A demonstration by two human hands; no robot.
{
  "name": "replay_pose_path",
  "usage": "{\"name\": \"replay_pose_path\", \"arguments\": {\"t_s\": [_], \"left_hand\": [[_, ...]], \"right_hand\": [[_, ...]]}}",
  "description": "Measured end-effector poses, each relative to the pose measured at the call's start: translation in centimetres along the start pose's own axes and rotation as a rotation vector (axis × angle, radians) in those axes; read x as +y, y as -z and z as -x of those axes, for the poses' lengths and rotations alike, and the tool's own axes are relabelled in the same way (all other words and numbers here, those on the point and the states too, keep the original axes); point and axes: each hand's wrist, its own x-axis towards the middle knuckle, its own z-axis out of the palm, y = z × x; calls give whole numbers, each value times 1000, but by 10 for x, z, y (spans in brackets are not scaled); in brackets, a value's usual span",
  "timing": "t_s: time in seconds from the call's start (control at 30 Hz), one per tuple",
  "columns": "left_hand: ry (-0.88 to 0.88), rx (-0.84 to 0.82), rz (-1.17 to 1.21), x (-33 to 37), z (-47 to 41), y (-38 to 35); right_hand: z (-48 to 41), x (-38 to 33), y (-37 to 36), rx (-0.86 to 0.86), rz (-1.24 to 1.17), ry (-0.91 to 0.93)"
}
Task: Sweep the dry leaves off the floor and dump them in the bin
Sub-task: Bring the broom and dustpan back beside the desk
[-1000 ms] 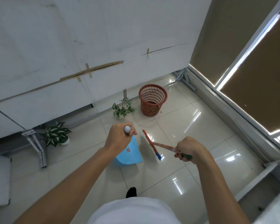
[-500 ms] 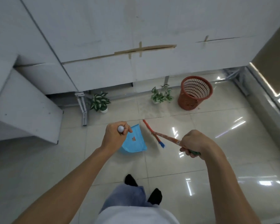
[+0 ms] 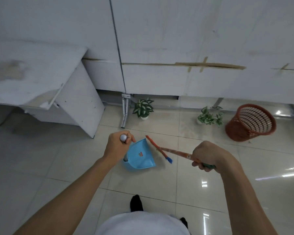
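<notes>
My left hand [image 3: 117,144] grips the top of an upright metal handle whose blue dustpan [image 3: 139,155] hangs just above the tiled floor. My right hand [image 3: 209,156] holds the orange stick of a broom [image 3: 161,150]; its narrow head, orange with a blue tip, lies beside the dustpan's right edge. The red mesh bin [image 3: 250,122] stands on the floor at the far right, near the wall. No dry leaves show on the floor or in the dustpan.
Two small potted plants [image 3: 143,108] [image 3: 209,117] sit by the wall's base. A white desk [image 3: 41,92] juts out at the left, with a metal bracket leg [image 3: 125,110] beside it. My black shoes [image 3: 136,203] are on the glossy tiles below.
The view has swung left: the bin and plants have slid to the right of the picture and the white desk has come in. Both hands keep their grips.
</notes>
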Motion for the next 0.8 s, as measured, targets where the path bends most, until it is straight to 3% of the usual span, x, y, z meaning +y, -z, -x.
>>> {"name": "replay_pose_path", "arguments": {"t_s": [0.27, 0.6, 0.8], "left_hand": [[25, 23, -11, -48, -39, 94], [34, 46, -11, -81, -118, 171], [54, 9, -70, -100, -181, 208]], "right_hand": [[-5, -95, -56, -36, 15, 79], [-13, -205, -78, -56, 109, 177], [-33, -265, -82, -47, 48, 187]]}}
